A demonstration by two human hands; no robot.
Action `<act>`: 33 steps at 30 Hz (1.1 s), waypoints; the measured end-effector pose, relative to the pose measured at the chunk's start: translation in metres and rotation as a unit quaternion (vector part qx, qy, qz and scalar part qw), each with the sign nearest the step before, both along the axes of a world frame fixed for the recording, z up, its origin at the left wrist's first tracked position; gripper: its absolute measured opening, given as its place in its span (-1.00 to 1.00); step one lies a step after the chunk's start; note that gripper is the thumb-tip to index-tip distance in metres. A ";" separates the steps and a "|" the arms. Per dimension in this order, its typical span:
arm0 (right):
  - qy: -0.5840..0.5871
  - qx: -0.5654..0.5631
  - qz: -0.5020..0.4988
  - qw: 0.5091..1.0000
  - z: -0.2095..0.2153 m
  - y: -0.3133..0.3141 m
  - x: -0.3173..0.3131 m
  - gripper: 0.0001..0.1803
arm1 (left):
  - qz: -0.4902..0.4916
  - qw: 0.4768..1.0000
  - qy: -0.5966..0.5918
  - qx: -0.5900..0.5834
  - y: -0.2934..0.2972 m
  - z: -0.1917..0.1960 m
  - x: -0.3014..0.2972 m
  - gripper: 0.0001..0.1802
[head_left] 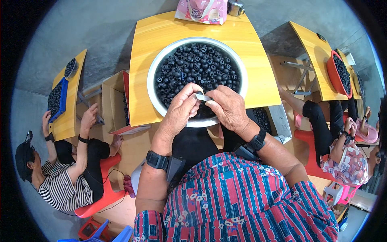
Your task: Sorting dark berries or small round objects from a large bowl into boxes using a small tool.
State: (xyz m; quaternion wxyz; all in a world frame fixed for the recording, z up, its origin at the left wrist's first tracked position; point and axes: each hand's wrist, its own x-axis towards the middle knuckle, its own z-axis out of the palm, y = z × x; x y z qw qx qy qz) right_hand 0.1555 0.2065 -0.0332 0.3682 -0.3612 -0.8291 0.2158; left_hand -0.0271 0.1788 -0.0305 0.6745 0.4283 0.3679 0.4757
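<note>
Over the bowl (155, 70), left hand (179, 111) and right hand (227, 107) pinch a small metal tool (202, 97).

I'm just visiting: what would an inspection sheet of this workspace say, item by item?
Surface: yellow table, bare wood around the bowl.
Job's things: metal bowl of dark round pieces; small silvery piece held over it.
Clutter: pink bag and metal cup at the far edge.
Grips: left hand and right hand pinch the silvery piece together.
Cables: nothing seen.
Surroundings: seated people at other yellow tables; cardboard box.
</note>
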 end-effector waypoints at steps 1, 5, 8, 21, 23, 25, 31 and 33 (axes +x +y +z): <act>0.000 0.000 -0.001 1.000 0.000 0.000 0.000 -0.84 | 0.000 1.000 0.001 -0.003 0.000 0.000 0.000 -0.85; -0.002 0.003 -0.002 1.000 0.000 0.001 -0.002 -0.84 | 0.005 1.000 0.009 -0.001 0.001 0.000 -0.001 -0.85; -0.005 0.004 -0.002 1.000 0.001 0.001 -0.002 -0.85 | -0.013 1.000 0.008 0.001 0.001 -0.005 -0.005 -0.80; 0.120 -0.090 -0.006 0.989 -0.004 0.012 0.001 -0.83 | -0.008 1.000 0.013 0.009 -0.001 0.001 0.003 -0.75; 0.141 -0.075 0.008 0.987 -0.003 0.011 0.002 -0.83 | -0.007 1.000 0.017 0.012 -0.001 0.000 0.002 -0.75; 0.162 -0.058 0.022 0.985 0.001 0.009 0.004 -0.81 | -0.005 1.000 0.010 0.013 -0.001 -0.003 0.001 -0.79; 0.105 -0.058 0.043 0.992 0.001 0.003 0.008 -0.58 | 0.009 1.000 0.003 -0.003 -0.001 -0.003 0.003 -0.80; 0.092 -0.048 0.040 0.994 -0.001 0.002 0.009 -0.57 | 0.007 1.000 0.005 -0.003 -0.002 -0.001 0.004 -0.80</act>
